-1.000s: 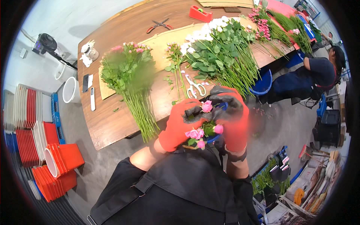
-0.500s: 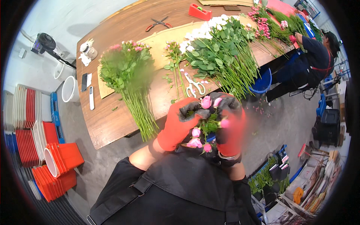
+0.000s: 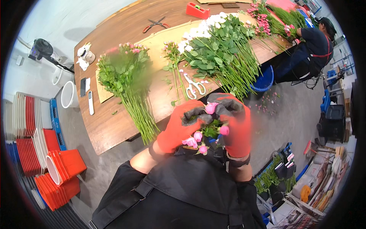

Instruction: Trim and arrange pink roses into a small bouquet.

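Both my hands wear red gloves with dark grey fingertips, held close together before my body. My left hand (image 3: pixel 185 120) is closed around a spray of pink roses (image 3: pixel 190 142), whose blooms and green leaves hang below the fingers. My right hand (image 3: pixel 238 124) pinches at the top pink bloom (image 3: pixel 211 108), thumb and fingertips against its petals. Just beyond the gloves, white-handled scissors (image 3: pixel 195 87) lie at the table edge, beside a few thin rose stems (image 3: pixel 177 82) with small pink buds. The spray's stems are mostly hidden by my hands.
On the wooden table (image 3: pixel 110 131) lie a pink-flowered bunch (image 3: pixel 131 82), a large white rose bunch (image 3: pixel 225 53), black-and-red scissors (image 3: pixel 156 24) and a red tape dispenser (image 3: pixel 197 10). A blue bucket (image 3: pixel 265 80) stands below. A co-worker (image 3: pixel 310 53) works at far right.
My right hand has shifted slightly; its fingers now meet at the top bloom, where a second pink bloom showed beside it before. The spray has tilted a little left. The co-worker has moved.
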{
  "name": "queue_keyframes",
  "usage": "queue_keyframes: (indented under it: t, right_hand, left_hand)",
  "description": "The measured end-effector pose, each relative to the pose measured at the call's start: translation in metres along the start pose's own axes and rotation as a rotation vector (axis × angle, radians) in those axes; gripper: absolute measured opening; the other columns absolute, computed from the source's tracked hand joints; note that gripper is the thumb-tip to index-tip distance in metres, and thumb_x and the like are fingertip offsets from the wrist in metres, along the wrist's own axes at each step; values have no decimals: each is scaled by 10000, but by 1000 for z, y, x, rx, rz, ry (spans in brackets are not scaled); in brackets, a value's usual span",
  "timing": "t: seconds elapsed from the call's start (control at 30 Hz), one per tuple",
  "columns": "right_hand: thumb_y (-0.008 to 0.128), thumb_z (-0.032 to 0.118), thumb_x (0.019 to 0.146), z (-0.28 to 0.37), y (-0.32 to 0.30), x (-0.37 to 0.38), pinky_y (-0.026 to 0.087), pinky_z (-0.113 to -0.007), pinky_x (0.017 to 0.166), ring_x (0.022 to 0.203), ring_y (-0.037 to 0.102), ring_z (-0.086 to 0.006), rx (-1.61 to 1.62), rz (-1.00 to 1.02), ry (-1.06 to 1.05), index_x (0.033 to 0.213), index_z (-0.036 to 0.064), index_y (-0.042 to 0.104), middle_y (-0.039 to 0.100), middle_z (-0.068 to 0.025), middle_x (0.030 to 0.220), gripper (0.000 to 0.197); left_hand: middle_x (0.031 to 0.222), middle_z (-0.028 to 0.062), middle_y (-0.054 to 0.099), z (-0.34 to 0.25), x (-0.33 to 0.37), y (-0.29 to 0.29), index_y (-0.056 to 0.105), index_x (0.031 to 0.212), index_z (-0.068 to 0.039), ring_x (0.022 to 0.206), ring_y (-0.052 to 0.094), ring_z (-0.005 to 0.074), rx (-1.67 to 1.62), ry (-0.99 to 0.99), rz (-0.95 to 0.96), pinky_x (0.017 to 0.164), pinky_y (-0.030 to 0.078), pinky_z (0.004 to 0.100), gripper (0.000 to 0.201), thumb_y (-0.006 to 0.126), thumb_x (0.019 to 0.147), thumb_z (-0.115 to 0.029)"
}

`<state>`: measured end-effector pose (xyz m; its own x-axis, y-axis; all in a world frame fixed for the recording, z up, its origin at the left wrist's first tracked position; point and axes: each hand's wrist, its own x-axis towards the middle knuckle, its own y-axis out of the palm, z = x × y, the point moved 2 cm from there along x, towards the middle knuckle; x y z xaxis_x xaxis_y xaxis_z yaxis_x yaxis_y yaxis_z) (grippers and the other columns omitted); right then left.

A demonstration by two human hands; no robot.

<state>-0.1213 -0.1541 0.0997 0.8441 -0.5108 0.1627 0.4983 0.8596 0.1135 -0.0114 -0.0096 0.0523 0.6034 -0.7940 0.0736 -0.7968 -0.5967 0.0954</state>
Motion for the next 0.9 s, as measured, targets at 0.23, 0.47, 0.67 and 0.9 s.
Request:
queue_keyframes:
  t: [0.23,0.47,0.67,0.9]
  right_hand:
    - [671,10,832,-16,-7,6,495,-310,1002,1099,669,-185,273,-247,37,1149,-25,701,708,-111,1206,320]
    - [769,1,788,-1,-4,-5,481,-375,1019,1141,648,-250,-465,-103,-222,1041,0,745,733,-113,1151,255]
    - [737,1,806,-16,-10,-5,512,-348,969,1100,662,-204,190,-161,171,1093,-16,735,723,-137,1198,288]
    - [837,91,739,35,-27,14,466,-429,1020,1173,637,-325,-740,324,-334,1146,77,745,719,-83,1206,418]
  left_hand:
    - [1110,137,711,-3,1,3,704,1094,36,978,670,261,-68,-26,30,891,523,393,309,744,799,-43]
    - [1019,159,737,-5,5,5,731,1050,14,950,676,349,290,219,-91,880,539,420,316,765,737,-12]
    - [1018,145,735,-7,1,7,742,1054,-15,957,677,345,249,216,-80,891,532,419,306,779,751,-42]
    - [977,80,726,-23,-3,7,767,1081,-84,926,651,327,633,360,-75,898,513,431,357,829,730,-102]
